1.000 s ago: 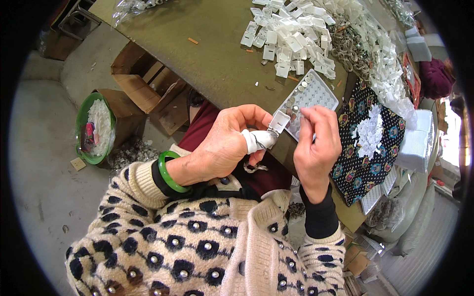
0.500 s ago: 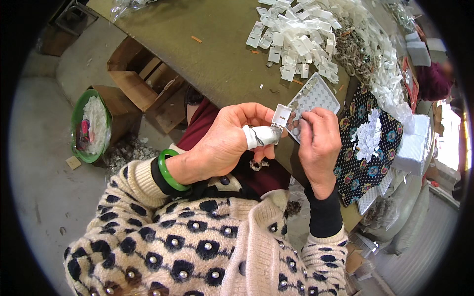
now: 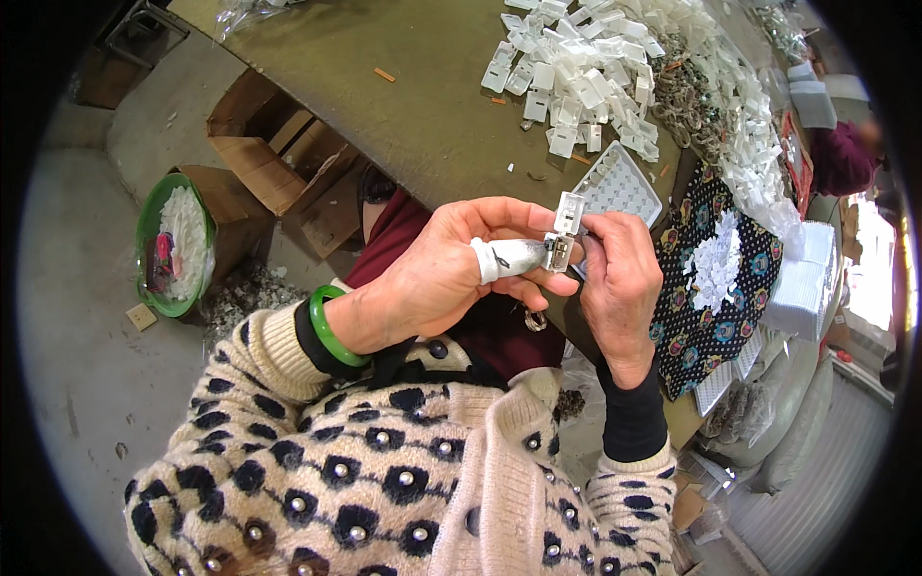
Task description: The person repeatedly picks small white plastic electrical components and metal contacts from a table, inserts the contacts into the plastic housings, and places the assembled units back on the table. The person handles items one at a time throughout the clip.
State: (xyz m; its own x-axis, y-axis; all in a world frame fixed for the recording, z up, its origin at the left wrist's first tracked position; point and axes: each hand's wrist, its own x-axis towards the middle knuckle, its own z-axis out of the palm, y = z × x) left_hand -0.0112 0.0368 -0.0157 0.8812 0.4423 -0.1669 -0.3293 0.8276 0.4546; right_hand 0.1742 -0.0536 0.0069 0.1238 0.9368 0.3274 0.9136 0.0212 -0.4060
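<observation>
My left hand (image 3: 432, 259), its thumb wrapped in white with a greyed tip, grips a small clear hinged plastic box (image 3: 569, 213) whose lid stands open. Something small and dark sits in the lower half, beside the thumb tip. Below the fingers of that hand hangs a shiny metal ring-like piece (image 3: 535, 320). My right hand (image 3: 624, 288) is closed in a pinch right at the box's right side; its fingertips hide whatever they hold. Just behind both hands lies a pale tray with rows of small hollows (image 3: 619, 187), partly covered by my right hand.
Many similar plastic boxes (image 3: 576, 86) are heaped on the green table (image 3: 423, 125), next to a pile of small metallic bits (image 3: 684, 106). White slips (image 3: 715, 264) lie on patterned cloth (image 3: 677, 346). Cardboard boxes (image 3: 254, 168) and a green basin (image 3: 144, 240) stand at left.
The small box has moved slightly right and turned, so its inside shows more. My right fingers have come up against its side. The metal piece has shifted right with my left hand.
</observation>
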